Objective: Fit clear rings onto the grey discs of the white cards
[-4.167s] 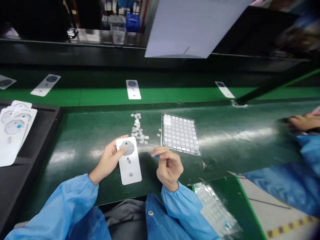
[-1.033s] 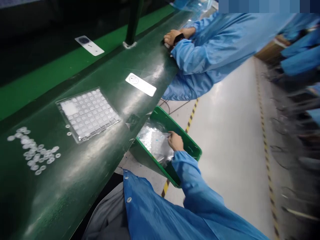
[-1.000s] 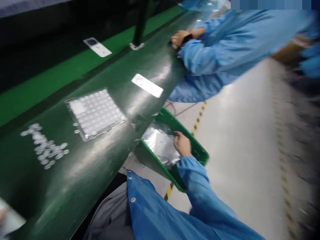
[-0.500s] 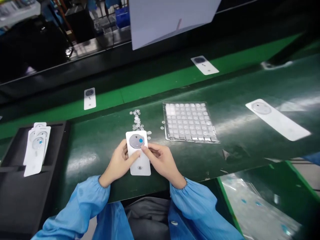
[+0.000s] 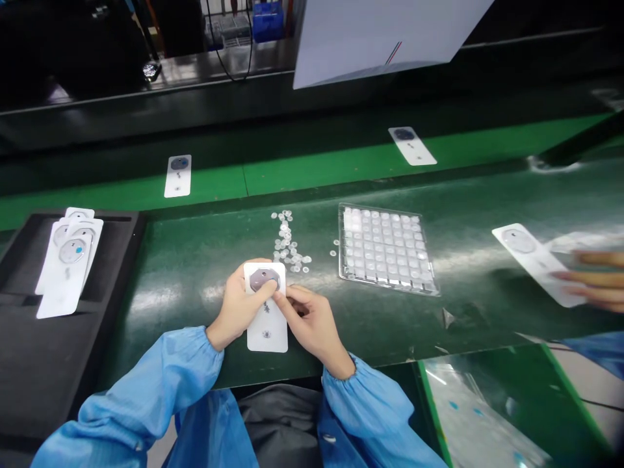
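Between both hands is a white card (image 5: 267, 328) with a grey oval near its top and small dark print below. My left hand (image 5: 240, 304) grips its left side, the thumb lying across the oval and covering the spot where the blue dot was. My right hand (image 5: 312, 318) pinches the right edge, its thumb tip close to the left thumb. Beyond the card lie many small clear round discs (image 5: 286, 242), loose on the green bench. To their right sits a clear plastic tray (image 5: 385, 247) with rows of round pieces.
Several similar cards (image 5: 68, 266) overlap on a black tray (image 5: 124, 260) at left. Single cards rest on the green strip, one at left (image 5: 178, 177), another at right (image 5: 413, 148). A co-worker's hand (image 5: 597, 279) touches a card (image 5: 531, 260) at far right.
My left thumb has moved up onto the oval, over the blue dot. A co-worker's hand has come in at the right, onto the card there. The view has shifted slightly.
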A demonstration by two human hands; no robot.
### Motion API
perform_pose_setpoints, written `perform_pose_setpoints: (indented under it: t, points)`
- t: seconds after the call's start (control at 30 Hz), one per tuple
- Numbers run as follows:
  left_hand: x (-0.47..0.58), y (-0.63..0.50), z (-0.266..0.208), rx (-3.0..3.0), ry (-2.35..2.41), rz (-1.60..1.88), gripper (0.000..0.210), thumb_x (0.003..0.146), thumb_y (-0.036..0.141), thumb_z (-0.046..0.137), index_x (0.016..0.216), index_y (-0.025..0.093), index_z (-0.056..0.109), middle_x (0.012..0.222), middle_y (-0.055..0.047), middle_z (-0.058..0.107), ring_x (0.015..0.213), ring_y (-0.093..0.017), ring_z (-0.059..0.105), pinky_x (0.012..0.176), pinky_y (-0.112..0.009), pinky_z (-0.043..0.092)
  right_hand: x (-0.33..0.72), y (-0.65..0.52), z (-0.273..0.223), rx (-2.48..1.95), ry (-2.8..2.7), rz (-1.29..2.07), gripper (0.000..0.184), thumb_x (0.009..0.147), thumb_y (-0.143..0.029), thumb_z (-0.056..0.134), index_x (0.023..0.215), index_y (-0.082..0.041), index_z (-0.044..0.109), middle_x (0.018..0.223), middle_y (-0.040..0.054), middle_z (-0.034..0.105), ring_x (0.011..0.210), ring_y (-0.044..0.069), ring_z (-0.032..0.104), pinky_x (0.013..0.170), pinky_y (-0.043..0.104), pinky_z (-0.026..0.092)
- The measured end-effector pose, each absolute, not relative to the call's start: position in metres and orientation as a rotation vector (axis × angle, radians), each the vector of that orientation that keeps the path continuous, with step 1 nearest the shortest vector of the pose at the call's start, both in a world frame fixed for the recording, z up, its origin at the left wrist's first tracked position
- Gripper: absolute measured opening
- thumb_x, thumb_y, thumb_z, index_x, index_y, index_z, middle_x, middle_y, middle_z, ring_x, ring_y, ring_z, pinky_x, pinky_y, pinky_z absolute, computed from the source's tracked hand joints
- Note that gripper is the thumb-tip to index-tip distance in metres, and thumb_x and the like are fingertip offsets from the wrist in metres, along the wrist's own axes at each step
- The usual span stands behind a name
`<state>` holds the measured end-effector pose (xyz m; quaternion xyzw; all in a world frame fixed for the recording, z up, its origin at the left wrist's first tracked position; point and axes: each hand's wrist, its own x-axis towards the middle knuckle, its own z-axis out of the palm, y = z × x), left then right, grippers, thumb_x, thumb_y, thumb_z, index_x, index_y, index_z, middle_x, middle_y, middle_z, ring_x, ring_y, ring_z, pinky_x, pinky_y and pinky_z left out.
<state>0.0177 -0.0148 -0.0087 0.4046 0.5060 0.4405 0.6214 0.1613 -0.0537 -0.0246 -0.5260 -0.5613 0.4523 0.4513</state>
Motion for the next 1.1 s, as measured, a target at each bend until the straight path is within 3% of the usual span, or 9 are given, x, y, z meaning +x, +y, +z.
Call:
perform_pose_setpoints:
  t: [0.23, 0.4, 0.47, 0.67, 0.93, 1.1]
  points:
    - [0.016, -0.014, -0.009, 0.92, 1.141, 1.03, 0.04, 0.075, 0.026, 0.077, 0.113, 0.02, 0.066, 0.085, -0.001, 0.071, 0.072, -0.015, 0.065, 0.065, -0.024, 0.051, 0.164, -0.057, -0.027, -1.345, -1.353, 1.044, 0.033, 0.099, -0.044, 0.06, 0.091, -0.018, 0.079, 0.071, 0.0028, 0.065, 0.058, 0.014, 0.058, 0.05, 0.025, 0.047]
    - [0.016, -0.015, -0.011, 1.047, 1.147, 1.007, 0.037, 0.074, 0.022, 0.078, 0.11, 0.018, 0.067, 0.09, -0.003, 0.071, 0.074, -0.015, 0.065, 0.067, -0.024, 0.051, 0.172, -0.056, -0.019, -1.371, -1.509, 0.454, 0.019, 0.099, -0.027, 0.061, 0.108, -0.022, 0.077, 0.099, 0.0082, 0.075, 0.08, 0.019, 0.071, 0.067, 0.029, 0.059]
    - [0.017, -0.015, -0.011, 1.101, 1.157, 1.01, 0.036, 0.075, 0.021, 0.077, 0.109, 0.018, 0.067, 0.092, -0.003, 0.071, 0.077, -0.016, 0.065, 0.069, -0.024, 0.052, 0.174, -0.053, -0.017, -1.328, -1.711, 0.32, 0.02, 0.1, -0.023, 0.059, 0.11, -0.024, 0.076, 0.104, 0.0084, 0.074, 0.083, 0.018, 0.071, 0.07, 0.029, 0.059]
    - [0.015, -0.015, -0.011, 1.169, 1.131, 1.0, 0.037, 0.08, 0.019, 0.069, 0.117, 0.017, 0.063, 0.1, -0.005, 0.071, 0.084, -0.017, 0.066, 0.075, -0.026, 0.053, 0.174, -0.043, -0.023, -1.344, -1.901, 0.073, 0.019, 0.102, -0.021, 0.058, 0.108, -0.022, 0.076, 0.101, 0.007, 0.073, 0.069, 0.012, 0.067, 0.061, 0.024, 0.054]
    - [0.013, -0.017, -0.014, 1.107, 1.083, 0.97, 0.04, 0.083, 0.016, 0.06, 0.123, 0.016, 0.063, 0.107, -0.006, 0.073, 0.09, -0.018, 0.068, 0.077, -0.025, 0.054, 0.173, -0.04, -0.017, -1.374, -1.943, 0.106, 0.015, 0.102, -0.021, 0.056, 0.102, -0.019, 0.071, 0.099, 0.0074, 0.071, 0.079, 0.017, 0.07, 0.061, 0.026, 0.052]
    - [0.014, -0.015, -0.011, 0.957, 1.071, 0.961, 0.05, 0.084, 0.022, 0.065, 0.133, 0.013, 0.06, 0.108, -0.008, 0.075, 0.089, -0.019, 0.071, 0.074, -0.026, 0.055, 0.166, -0.037, -0.016, -1.295, -1.625, 0.578, 0.013, 0.101, -0.025, 0.056, 0.096, -0.02, 0.067, 0.097, 0.0077, 0.064, 0.078, 0.016, 0.063, 0.052, 0.024, 0.047]
